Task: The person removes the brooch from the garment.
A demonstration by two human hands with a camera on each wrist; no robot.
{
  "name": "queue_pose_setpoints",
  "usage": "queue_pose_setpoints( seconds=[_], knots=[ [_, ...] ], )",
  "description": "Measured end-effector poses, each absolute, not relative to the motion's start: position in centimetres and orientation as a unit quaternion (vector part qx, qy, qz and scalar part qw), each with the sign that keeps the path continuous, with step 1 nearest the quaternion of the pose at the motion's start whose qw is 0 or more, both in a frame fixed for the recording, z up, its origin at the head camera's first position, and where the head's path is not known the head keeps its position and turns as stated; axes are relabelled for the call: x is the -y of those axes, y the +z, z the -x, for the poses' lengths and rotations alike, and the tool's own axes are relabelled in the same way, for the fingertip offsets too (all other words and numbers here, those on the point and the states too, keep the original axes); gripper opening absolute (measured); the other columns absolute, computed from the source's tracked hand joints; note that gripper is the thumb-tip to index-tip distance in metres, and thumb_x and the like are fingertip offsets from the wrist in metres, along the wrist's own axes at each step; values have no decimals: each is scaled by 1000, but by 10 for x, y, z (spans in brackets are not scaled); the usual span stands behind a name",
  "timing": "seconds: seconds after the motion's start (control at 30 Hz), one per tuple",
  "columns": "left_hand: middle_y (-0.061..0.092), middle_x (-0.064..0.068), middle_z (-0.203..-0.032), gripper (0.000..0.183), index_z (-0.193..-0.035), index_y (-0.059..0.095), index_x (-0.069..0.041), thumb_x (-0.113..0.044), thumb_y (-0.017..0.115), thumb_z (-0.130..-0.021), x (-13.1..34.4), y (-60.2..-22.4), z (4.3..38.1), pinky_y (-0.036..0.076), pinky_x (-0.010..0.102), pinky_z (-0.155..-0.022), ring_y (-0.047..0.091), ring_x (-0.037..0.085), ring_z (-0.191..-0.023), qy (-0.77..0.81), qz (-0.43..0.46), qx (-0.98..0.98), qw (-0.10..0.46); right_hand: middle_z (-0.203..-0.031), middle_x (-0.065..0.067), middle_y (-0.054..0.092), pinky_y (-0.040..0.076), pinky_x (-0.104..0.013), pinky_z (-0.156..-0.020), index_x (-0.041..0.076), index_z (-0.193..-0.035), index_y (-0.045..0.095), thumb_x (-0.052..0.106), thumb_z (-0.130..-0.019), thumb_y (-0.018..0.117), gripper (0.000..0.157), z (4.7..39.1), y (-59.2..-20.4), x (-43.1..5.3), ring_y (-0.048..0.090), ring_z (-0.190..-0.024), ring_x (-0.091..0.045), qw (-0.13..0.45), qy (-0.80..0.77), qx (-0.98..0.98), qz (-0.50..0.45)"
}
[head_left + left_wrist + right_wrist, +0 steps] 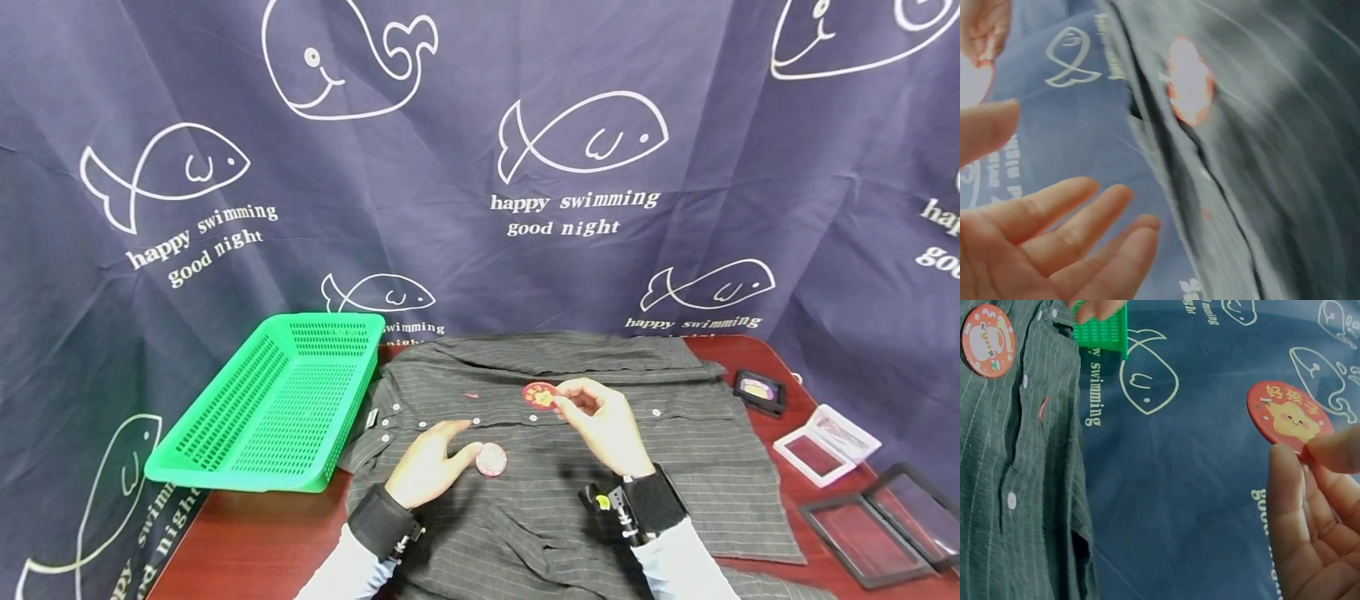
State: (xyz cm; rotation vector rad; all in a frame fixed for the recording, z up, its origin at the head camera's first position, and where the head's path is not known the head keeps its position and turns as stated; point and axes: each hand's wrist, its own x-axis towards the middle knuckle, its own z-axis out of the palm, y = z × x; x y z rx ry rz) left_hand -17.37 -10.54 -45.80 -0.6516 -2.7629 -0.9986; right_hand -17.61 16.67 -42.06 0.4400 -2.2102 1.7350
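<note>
Left hand (429, 465): over shirt (705, 454), fingers loosely extended, released.
Right hand (609, 423): over shirt, thumb and fingers pinch red badge (537, 395).

The head view looks forward and down from above the forearms, farthest back and widest, over the pinstriped shirt (720, 483) to the fish-print curtain (442, 183). The left wrist view sits close at the left hand (1066, 250), turned sideways, curtain left, shirt right; the right wrist view, close at the right hand (1319, 531), is turned the opposite way. Both wrist views share the round badge on the shirt (989, 341); head and right wrist share the green basket (232, 481).
</note>
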Motion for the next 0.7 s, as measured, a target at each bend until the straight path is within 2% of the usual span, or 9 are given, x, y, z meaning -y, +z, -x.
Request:
queue_pose_setpoints(
  seconds=[0.17, 0.3, 0.5, 0.7],
  knots=[
    [68, 13, -118, 42, -122, 65, -5, -38, 56, -98, 88, -448, 174, 56, 38, -88, 67, 26, -105, -432, 214, 875, 48, -84, -14, 71, 53, -17, -66, 2, -98, 70, 3, -87, 71, 11, 169, -416, -162, 64, -73, 1, 176, 583, 775, -169],
    [71, 10, -110, 35, -116, 68, -7, -35, 56, -99, 77, -439, 172, 56, 31, -86, 69, 22, -99, -474, 203, 855, 52, -89, -11, 71, 53, -16, -71, 6, -96, 72, -1, -85, 72, 13, 167, -414, -160, 64, -78, 0, 204, 563, 777, -195],
    [75, 7, -101, 32, -108, 71, -9, -35, 52, -101, 67, -426, 172, 56, 30, -86, 72, 19, -96, -511, 199, 835, 48, -92, -12, 70, 54, -16, -76, 3, -93, 72, -9, -81, 71, 17, 159, -405, -156, 66, -82, -2, 230, 535, 780, -229],
    [74, 12, -91, 37, -96, 71, -3, -31, 48, -103, 60, -422, 177, 57, 27, -79, 72, 24, -87, -549, 206, 809, 34, -90, -17, 67, 55, -16, -76, -3, -88, 70, -17, -76, 71, 19, 151, -393, -150, 64, -85, -6, 254, 519, 767, -280]
  ],
)
